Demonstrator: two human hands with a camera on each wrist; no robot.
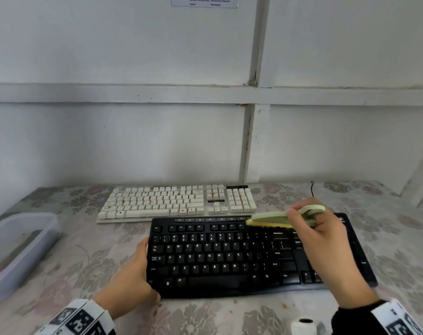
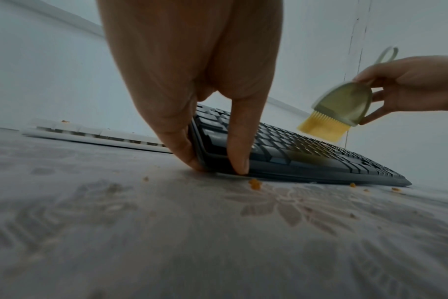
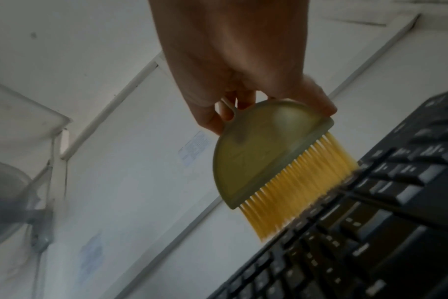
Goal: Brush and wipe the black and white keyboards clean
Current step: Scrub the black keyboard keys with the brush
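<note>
Right hand (image 1: 326,240) pinches green brush (image 1: 281,217), yellow bristles apparently touching black keyboard (image 1: 229,257) at its upper key rows. Left hand (image 1: 133,279) grips keyboard's left edge. White keyboard (image 1: 176,201) lies just behind.

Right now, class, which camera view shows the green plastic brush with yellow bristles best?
The right wrist view: the green plastic brush with yellow bristles fills the frame, its bristle tips at the black keyboard. The left wrist view shows it small and blurred at the far right; the head view shows it edge-on, partly hidden by the right hand.
</note>
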